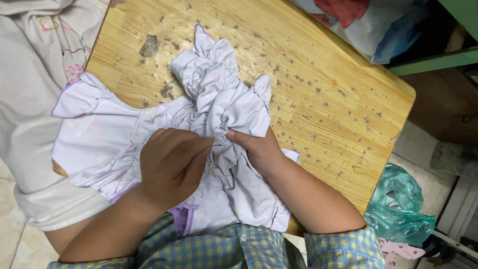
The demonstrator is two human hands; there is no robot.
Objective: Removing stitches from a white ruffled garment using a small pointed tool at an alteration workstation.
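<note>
Two hands at work on one pale lilac garment (149, 139), spread over the near corner of a scuffed wooden table (318, 84). Left hand (172, 164) closed in a pinch, fingertips pressed together on what looks like a needle (too thin to make out for certain), with a fine thread running toward the cloth. Right hand (259, 149) gripping a gathered fold of the same garment, thumb on top, holding the bunched part steady just beside the left fingertips. Upper part of the garment crumpled into a ruffled lump (214, 74) toward the middle of the table; lower part flat, hanging partly over the near edge against checked blue-and-yellow sleeves (338, 249).

Probably mid-stitch, somewhere along the gathered seam. Hard to tell how much is sewn already: no clear line of fresh stitches visible, seam hidden in the folds. More gathered fabric above the fingers, so likely a fair stretch left.

Beside the table on the left, white cloth (35, 99) with faint pink print. On the floor to the right, a crumpled green plastic bag (398, 204); at top right, another bag (363, 25) holding red and blue fabric.
</note>
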